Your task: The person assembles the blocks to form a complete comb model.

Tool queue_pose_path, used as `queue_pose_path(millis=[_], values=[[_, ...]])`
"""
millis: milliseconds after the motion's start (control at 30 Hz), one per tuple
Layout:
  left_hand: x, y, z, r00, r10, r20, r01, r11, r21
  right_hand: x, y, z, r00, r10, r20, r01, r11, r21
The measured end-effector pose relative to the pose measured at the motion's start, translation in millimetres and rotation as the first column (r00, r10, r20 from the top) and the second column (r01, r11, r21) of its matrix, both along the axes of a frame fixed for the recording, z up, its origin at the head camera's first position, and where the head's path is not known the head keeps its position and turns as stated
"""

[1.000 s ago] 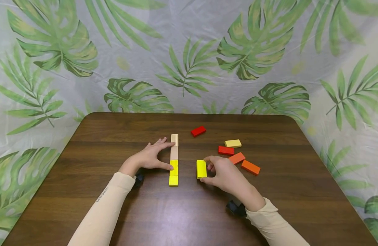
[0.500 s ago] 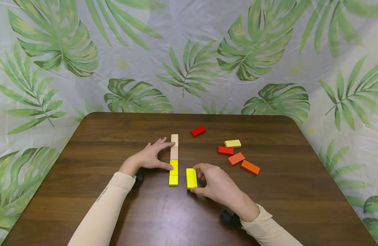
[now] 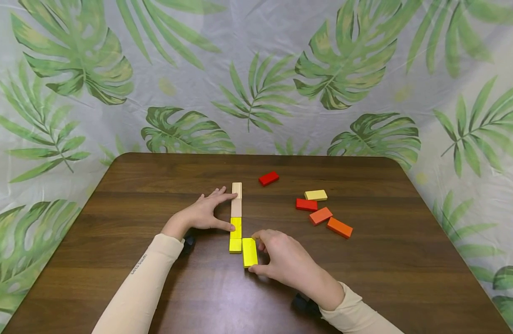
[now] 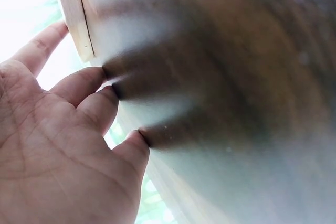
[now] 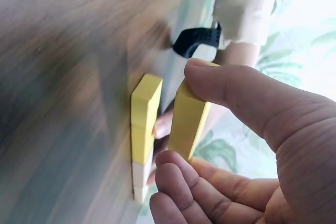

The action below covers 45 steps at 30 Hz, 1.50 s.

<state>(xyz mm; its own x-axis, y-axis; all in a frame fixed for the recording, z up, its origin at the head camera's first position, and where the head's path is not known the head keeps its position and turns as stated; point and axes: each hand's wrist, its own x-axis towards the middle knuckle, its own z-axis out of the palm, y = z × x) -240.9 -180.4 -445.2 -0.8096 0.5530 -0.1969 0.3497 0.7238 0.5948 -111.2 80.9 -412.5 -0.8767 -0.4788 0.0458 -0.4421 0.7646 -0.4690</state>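
Note:
A straight row on the table has two pale wooden blocks at its far part and two yellow blocks at its near end. My left hand lies along the row's left side, index finger touching a pale block and thumb touching a yellow one. In the left wrist view, the other fingertips rest on the tabletop. Another yellow block is pinched by its ends between the thumb and fingers of my right hand. It is just right of the row's near end; the right wrist view shows it raised off the table.
To the right lie loose blocks: a red block farther back, a pale yellow block, a second red block and two orange blocks. A leaf-patterned curtain hangs behind the brown table.
My right hand has carried the yellow block left and nearer to me, up beside the near end of the row. My left hand and the row have stayed put.

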Motion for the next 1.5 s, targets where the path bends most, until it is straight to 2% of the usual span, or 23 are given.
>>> queue_pose_path(millis=[233, 433, 1000, 1500], values=[[0.0, 0.0, 0.3, 1.000, 0.000, 0.003, 0.000, 1.000, -0.001, 4.0, -8.3, 0.4, 0.998, 0.035, 0.046, -0.034, 0.999, -0.008], [0.6, 0.3, -0.4, 1.000, 0.001, 0.005, -0.001, 1.000, 0.003, 6.8, -14.8, -1.5, 0.998, 0.045, 0.048, -0.046, 0.999, 0.018], [1.7, -0.5, -2.5, 1.000, 0.000, 0.001, 0.000, 1.000, 0.017, 9.3, -28.3, -7.8, 0.996, 0.089, -0.007, -0.088, 0.989, 0.123], [0.7, -0.4, -2.1, 1.000, 0.001, -0.001, -0.001, 1.000, 0.017, 10.1, -32.5, -11.1, 0.995, 0.088, -0.055, -0.077, 0.979, 0.187]])
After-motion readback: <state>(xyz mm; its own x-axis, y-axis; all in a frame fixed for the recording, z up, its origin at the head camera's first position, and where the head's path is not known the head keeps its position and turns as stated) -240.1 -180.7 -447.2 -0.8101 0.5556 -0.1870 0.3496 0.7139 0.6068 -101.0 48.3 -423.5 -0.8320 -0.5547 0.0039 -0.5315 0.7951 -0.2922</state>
